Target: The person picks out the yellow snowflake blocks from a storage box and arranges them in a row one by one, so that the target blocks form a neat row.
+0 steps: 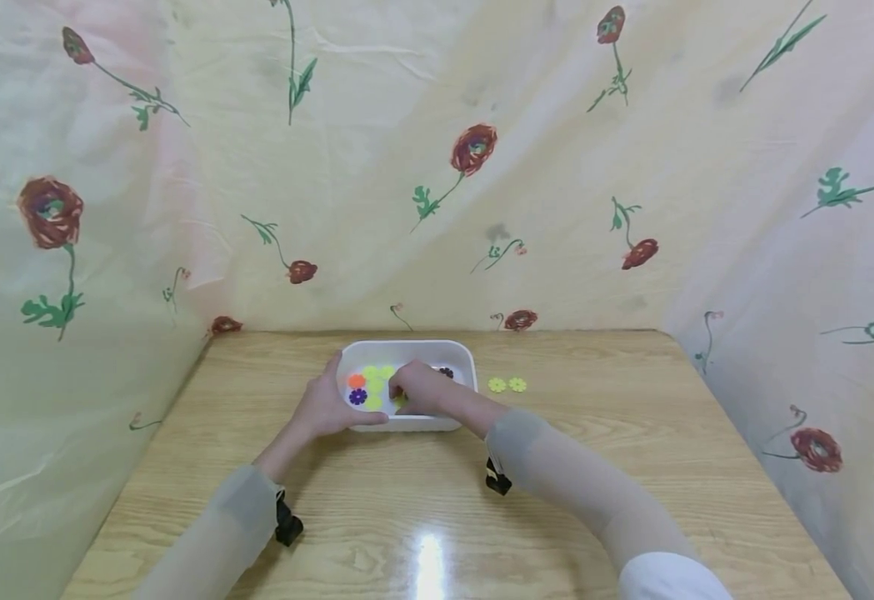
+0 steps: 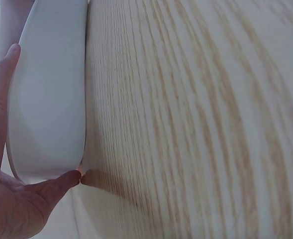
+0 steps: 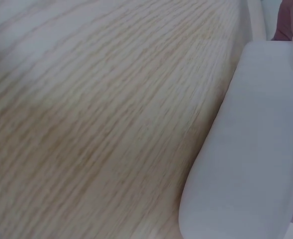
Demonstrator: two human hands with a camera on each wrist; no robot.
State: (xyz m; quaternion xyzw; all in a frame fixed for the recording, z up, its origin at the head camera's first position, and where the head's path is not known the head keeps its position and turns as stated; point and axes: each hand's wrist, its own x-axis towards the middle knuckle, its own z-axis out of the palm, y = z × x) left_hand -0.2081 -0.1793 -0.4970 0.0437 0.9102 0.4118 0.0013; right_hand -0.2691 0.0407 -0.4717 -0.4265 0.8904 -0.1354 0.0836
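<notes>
A white plastic tray (image 1: 469, 367) stands on the wooden table, holding several flower-shaped pieces: yellow-green ones (image 1: 372, 373), an orange one (image 1: 357, 381), a purple one (image 1: 357, 397) and a dark one (image 1: 446, 372). My left hand (image 1: 327, 407) grips the tray's left end; its thumb (image 2: 8, 67) lies along the front rim and other fingers (image 2: 61, 186) reach round the end wall. My right hand (image 1: 422, 389) dips into the tray, fingers bent down among the pieces. Whether it pinches one is hidden. The tray's front wall (image 3: 250, 144) fills much of the right wrist view.
Two yellow-green flower pieces (image 1: 507, 385) lie side by side on the table (image 1: 594, 433), just right of the tray. Flower-printed cloth (image 1: 377, 167) hangs behind the table and along both sides. Black wrist cameras (image 1: 287, 521) sit under both forearms.
</notes>
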